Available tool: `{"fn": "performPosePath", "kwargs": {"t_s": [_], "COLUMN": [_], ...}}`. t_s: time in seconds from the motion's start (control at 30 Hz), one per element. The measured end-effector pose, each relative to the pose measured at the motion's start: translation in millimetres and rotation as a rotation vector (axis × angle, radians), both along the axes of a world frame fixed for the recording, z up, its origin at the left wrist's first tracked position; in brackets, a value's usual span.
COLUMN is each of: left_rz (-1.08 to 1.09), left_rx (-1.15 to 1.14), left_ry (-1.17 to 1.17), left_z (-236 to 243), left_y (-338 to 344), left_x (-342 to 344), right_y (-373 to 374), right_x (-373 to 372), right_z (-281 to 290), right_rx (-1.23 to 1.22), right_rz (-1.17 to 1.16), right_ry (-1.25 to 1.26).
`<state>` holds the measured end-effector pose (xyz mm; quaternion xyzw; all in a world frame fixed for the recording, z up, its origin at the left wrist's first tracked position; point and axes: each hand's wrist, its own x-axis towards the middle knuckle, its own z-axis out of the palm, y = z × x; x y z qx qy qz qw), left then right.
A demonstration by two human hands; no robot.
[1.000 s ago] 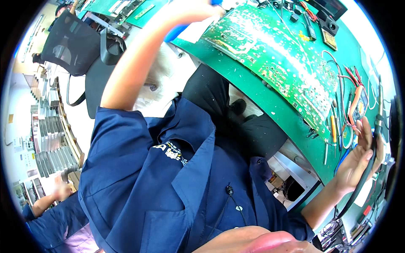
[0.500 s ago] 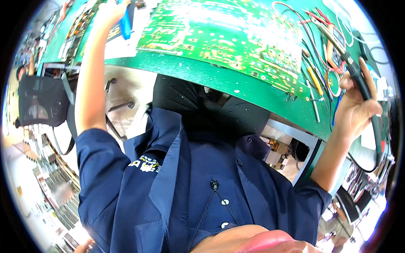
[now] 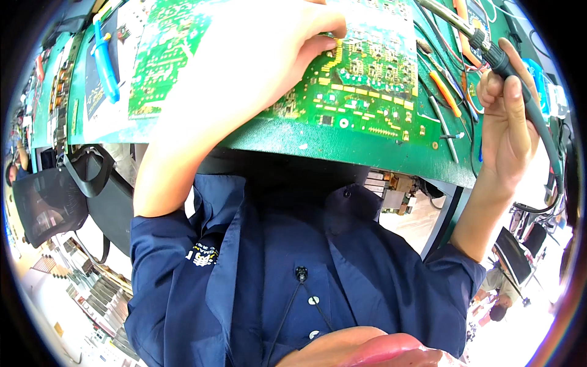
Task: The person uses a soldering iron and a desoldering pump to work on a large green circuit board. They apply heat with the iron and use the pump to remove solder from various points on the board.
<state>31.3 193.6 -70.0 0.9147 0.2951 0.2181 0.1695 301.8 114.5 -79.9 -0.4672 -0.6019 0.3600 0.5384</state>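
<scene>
Shirt (image 3: 275, 281): navy, worn by the person, with a black cord (image 3: 301, 275) hanging down its front.

Counter (image 3: 342, 150): green, its front edge crossing the view just beyond the shirt.

Board (image 3: 361, 104): one, large, green, with small parts and gold-coloured tracks; lies flat on the counter, near edge close to the counter's front, upper area partly washed out by glare.

Left hand (image 3: 309, 30): over the middle of the board, fingers bent, thumb close to a finger; whether anything is pinched between them, or the board touched, cannot be told.

Right hand (image 3: 510, 116): to the right of the board, closed around the dark grip of the iron (image 3: 496, 59); metal shaft slanting to upper left, cable running down beside the wrist.

Rod (image 3: 444, 131): thin, near the board's right side.

Orange tool (image 3: 445, 86): just beyond the rod.

Blue tool (image 3: 106, 70): left of the board, lying on a dark sheet (image 3: 93, 101).

Meter (image 3: 474, 15): orange-edged, upper right, partly cut off.

Chair (image 3: 49, 199): black, away from the counter at left.
</scene>
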Motion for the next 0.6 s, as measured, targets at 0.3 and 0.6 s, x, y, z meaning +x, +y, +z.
{"fn": "performPosePath", "kwargs": {"t_s": [0.3, 0.6], "left_rz": [-0.01, 0.034], "left_rx": [0.008, 0.115], "left_ry": [-0.346, -0.186], "left_z": [-41.2, -40.2], "left_y": [26.0, 15.9], "left_x": [9.0, 13.3], "right_y": [10.9, 4.9], "right_x": [0.8, -1.1], "right_z": [-12.8, -15.8], "right_rx": [-0.017, -0.157], "right_rz": [-0.086, -0.17], "right_ry": [-0.017, -0.095]}}
